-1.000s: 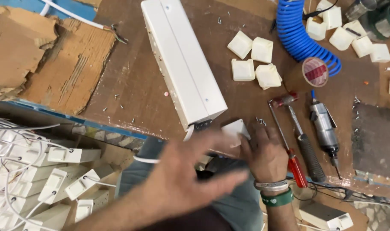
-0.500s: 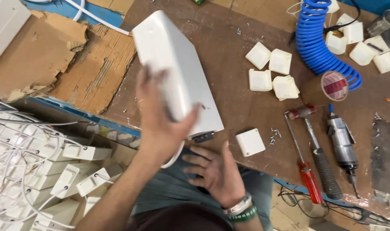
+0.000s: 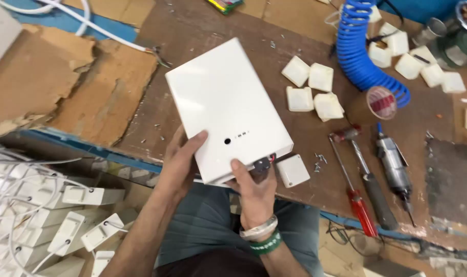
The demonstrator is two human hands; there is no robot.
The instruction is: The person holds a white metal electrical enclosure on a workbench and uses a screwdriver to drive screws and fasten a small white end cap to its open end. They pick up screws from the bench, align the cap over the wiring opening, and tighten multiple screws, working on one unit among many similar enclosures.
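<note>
Gripping the near end of a white rectangular casing (image 3: 226, 107), both hands are closed on it: the left hand (image 3: 181, 166) is wrapped around the near left edge with the thumb laid flat on the top face, and the right hand (image 3: 254, 192) is clamped under the near right corner, thumb pressed on the top just beside a black connector (image 3: 261, 164) at that corner. Bangles (image 3: 259, 233) are worn on the right wrist. The casing is held flat-face up, tilted, above the near edge of a brown workbench (image 3: 315, 138). A small white square cap (image 3: 293, 170) is seen just beside the right thumb, on the bench. Further right, a red-handled screwdriver (image 3: 357, 205), a dark-handled tool (image 3: 369, 184) and a pneumatic driver (image 3: 395, 172) are laid side by side. Four white caps (image 3: 311, 90) are grouped beyond the casing, near a roll of tape (image 3: 377, 105) and a blue coiled hose (image 3: 361, 48). Torn cardboard (image 3: 64, 87) is spread at the left; white units with cords (image 3: 49, 215) are piled below the bench.
</note>
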